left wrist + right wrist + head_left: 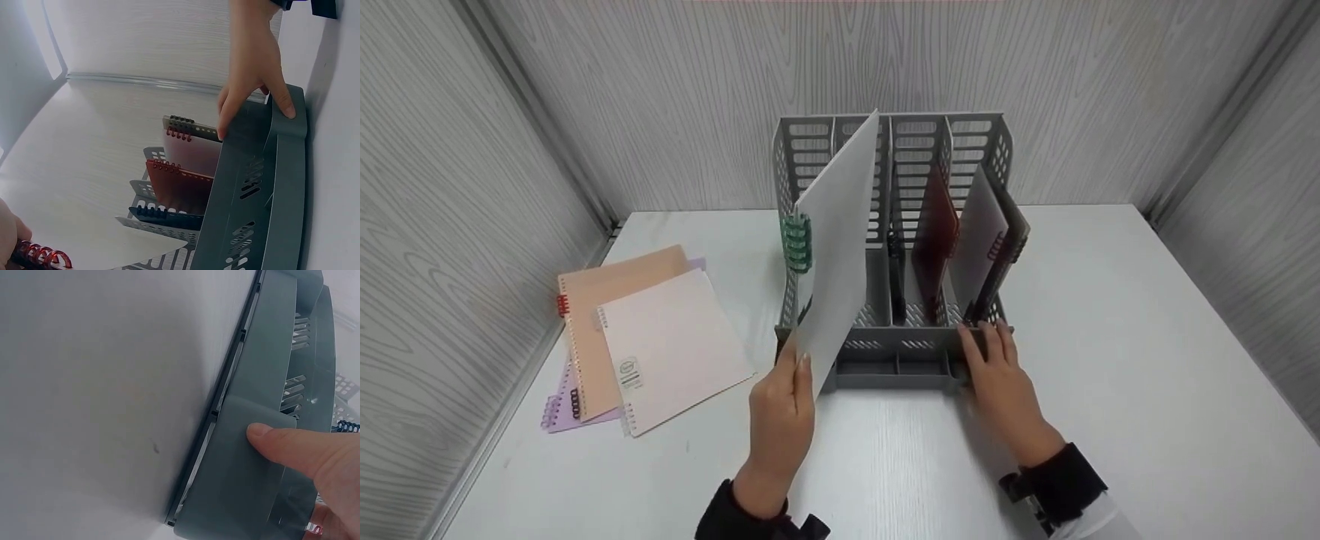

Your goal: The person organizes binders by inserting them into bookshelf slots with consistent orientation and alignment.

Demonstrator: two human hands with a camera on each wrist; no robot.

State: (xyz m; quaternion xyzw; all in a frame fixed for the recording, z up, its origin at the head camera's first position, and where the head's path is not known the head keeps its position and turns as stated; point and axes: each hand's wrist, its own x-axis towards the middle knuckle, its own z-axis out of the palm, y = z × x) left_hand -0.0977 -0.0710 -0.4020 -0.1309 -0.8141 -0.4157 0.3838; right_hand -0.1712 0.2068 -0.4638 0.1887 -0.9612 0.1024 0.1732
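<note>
My left hand [780, 412] holds a white loose-leaf notebook [840, 262] upright by its near lower edge, fingers and thumb pinching it. Green rings [797, 244] bind its upper side, and red rings [42, 254] show beside the hand in the left wrist view. The notebook stands over the left part of a grey desk file organizer [900, 381]; its base is partly hidden. My right hand [1009, 394] grips the organizer's front right corner, thumb on the outer face and fingers over the wall. In the compartments stand a black notebook [897, 281], a red notebook [936, 240], a pale notebook [976, 240] and a grey-brown notebook [1014, 232].
On the table's left side lies an overlapping pile: a white notebook [675, 352] on top, a tan notebook [585, 300] beneath it, and a purple notebook [570, 416] lowest. Wood-grain panels [675, 97] enclose the white table [1147, 360] at the back and sides.
</note>
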